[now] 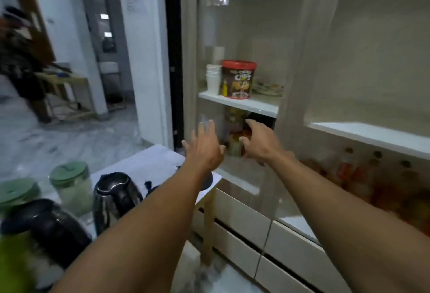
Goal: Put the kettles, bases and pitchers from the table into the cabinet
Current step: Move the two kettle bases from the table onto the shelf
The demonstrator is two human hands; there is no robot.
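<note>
Both hands reach at the cabinet [239, 106] — left hand [204, 146] open and empty, right hand [258, 141] open too. Two kettles [116, 199] sit on the table [149, 164].

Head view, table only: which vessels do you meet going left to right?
Green-lidded pitcher at the left edge → dark kettle nearest the camera → second green-lidded pitcher → steel kettle. Both hands are beyond them, toward the cabinet.

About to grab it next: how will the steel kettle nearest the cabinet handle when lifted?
The steel kettle looks rigid and glossy, so probably slippery on the body. It is tall and upright, so a push could tip it. Whether it holds water cannot be seen.
</note>
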